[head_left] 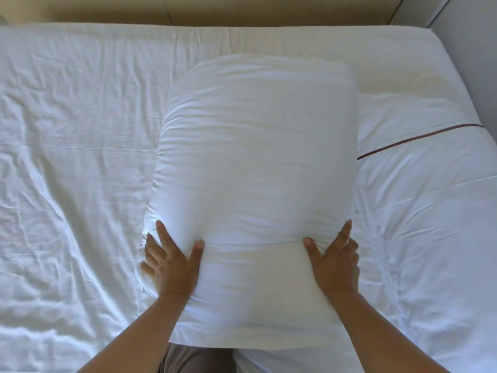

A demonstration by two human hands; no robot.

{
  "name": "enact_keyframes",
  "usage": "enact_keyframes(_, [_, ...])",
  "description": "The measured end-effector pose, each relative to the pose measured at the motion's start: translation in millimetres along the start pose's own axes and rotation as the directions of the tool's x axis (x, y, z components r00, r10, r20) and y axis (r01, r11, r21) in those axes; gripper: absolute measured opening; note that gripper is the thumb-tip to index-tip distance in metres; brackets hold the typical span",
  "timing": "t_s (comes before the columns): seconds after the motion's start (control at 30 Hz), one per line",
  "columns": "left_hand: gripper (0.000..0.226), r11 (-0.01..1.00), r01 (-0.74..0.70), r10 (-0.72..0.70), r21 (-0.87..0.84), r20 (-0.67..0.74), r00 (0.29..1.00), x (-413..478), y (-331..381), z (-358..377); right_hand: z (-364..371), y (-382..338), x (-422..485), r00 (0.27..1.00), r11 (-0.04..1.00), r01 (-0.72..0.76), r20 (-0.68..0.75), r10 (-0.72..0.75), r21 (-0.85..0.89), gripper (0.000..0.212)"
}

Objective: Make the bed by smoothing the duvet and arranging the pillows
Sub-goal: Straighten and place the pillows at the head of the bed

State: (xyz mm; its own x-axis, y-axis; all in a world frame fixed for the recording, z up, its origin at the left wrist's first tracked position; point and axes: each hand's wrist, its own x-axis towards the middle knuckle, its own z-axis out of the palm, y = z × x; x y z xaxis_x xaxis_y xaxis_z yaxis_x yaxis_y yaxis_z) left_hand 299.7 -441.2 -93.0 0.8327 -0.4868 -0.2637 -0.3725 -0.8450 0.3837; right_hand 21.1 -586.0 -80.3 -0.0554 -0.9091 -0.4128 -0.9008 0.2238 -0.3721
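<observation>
Pillow (255,184), white and plump, is held lengthwise over the near middle of the bed, its near end clamped between the left hand (172,259) and right hand (336,262), thumbs on top and fingers spread down the sides. It appears light, soft and compressible, dimpling at the thumbs, so grip the side edges firmly rather than the slack cover. Beyond lie the wrinkled sheet (67,157) at left, the duvet (430,211) with a brown stripe at right, and the headboard (215,9) at the far edge.
</observation>
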Motion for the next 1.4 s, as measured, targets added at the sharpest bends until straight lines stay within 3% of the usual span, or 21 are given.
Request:
enact_keyframes(0.27, [0.107, 0.998, -0.054, 0.054, 0.028, 0.012, 0.998, -22, 29, -42, -43, 5, -15, 1.000, 0.996, 0.010, 0.025, -0.013, 0.086, 0.104])
enact_keyframes(0.4, [0.096, 0.958, -0.275, 0.275, 0.075, 0.019, 0.961, -69, 66, -42, -67, 26, -32, 0.995, 0.989, 0.009, 0.100, -0.024, 0.147, 0.088])
enact_keyframes(0.47, [0.093, 0.881, -0.450, 0.440, 0.148, 0.093, 0.893, -98, 90, -29, -78, 46, -44, 0.983, 0.980, -0.017, 0.184, -0.020, 0.200, 0.076])
enact_keyframes(0.6, [0.078, 0.634, -0.758, 0.709, 0.153, 0.278, 0.648, -157, 143, 6, -112, 106, -71, 0.977, 0.952, -0.116, 0.206, 0.057, 0.284, 0.050])
enact_keyframes(0.8, [0.089, 0.503, -0.861, 0.777, -0.079, 0.479, 0.409, -232, 220, 58, -151, 233, -92, 0.934, 0.834, -0.335, 0.040, 0.354, 0.438, 0.051])
enact_keyframes(0.87, [0.086, 0.544, -0.804, 0.749, -0.238, 0.570, 0.338, -251, 239, 85, -151, 274, -90, 0.887, 0.777, -0.385, -0.034, 0.461, 0.499, 0.059])
enact_keyframes(0.93, [0.088, 0.650, -0.695, 0.683, -0.308, 0.639, 0.355, -263, 252, 119, -144, 303, -85, 0.826, 0.672, -0.429, -0.040, 0.563, 0.603, 0.074])
enact_keyframes(1.03, [0.101, 0.836, -0.454, 0.529, -0.310, 0.675, 0.514, -268, 272, 173, -128, 330, -69, 0.760, 0.469, -0.438, 0.038, 0.648, 0.767, 0.097])
enact_keyframes(1.13, [0.099, 0.926, -0.155, 0.363, -0.343, 0.704, 0.610, -266, 285, 218, -107, 339, -47, 0.748, 0.285, -0.359, 0.091, 0.657, 0.889, 0.112])
enact_keyframes(1.2, [0.112, 0.923, -0.001, 0.300, -0.384, 0.720, 0.626, -264, 293, 241, -97, 336, -31, 0.741, 0.204, -0.295, 0.089, 0.666, 0.934, 0.121])
enact_keyframes(1.27, [0.125, 0.894, 0.143, 0.237, -0.425, 0.719, 0.654, -263, 296, 263, -88, 330, -13, 0.744, 0.174, -0.266, 0.087, 0.662, 0.948, 0.114])
enact_keyframes(1.4, [0.085, 0.748, 0.382, 0.214, -0.542, 0.743, 0.634, -279, 295, 286, -81, 322, 4, 0.747, 0.138, -0.187, 0.050, 0.663, 0.973, 0.082])
